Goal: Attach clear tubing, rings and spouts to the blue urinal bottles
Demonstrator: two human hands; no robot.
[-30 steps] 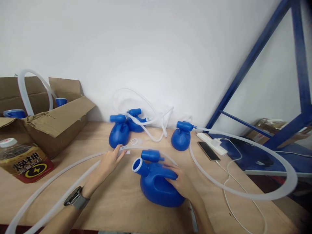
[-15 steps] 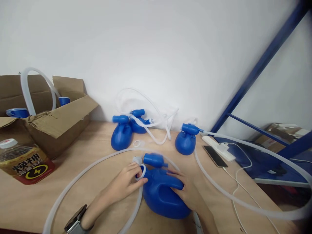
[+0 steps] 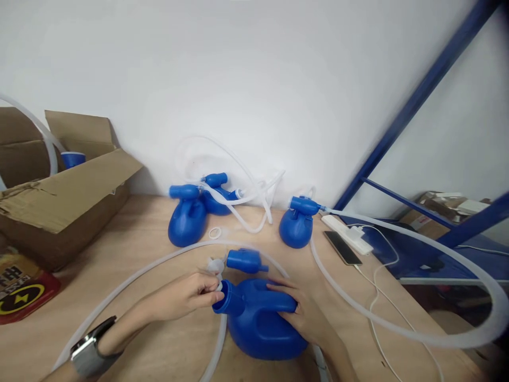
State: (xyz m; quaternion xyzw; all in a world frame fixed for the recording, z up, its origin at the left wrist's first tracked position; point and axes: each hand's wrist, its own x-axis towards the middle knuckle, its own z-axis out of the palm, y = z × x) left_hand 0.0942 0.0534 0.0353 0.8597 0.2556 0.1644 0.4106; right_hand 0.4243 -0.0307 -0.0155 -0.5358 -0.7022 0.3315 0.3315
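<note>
A blue plastic urinal bottle (image 3: 264,334) with a moulded handle lies on the table, its round mouth opened toward the left. My right hand (image 3: 300,313) is wrapped round the handle and side of it. At the mouth my left hand (image 3: 201,292) is closed in a pinch on a small white plastic cap (image 3: 216,267), partly hidden by the fingers. Just behind the bottle rests a loose blue spout piece (image 3: 245,261). A white ring (image 3: 215,233) lies farther back. A translucent hose (image 3: 159,262) curves around the bottle.
Blue bottles with hoses stand by the wall, two together (image 3: 186,223) and one alone (image 3: 296,231). At left are a cardboard box (image 3: 79,196) and a drink bottle (image 3: 24,286). On the right lie a phone (image 3: 342,247), a power strip (image 3: 350,233) and cables.
My left hand has drawn back left from the bottle's mouth with the white piece, and the blue opening is now exposed. My right hand stays on the bottle. The view has turned slightly right.
</note>
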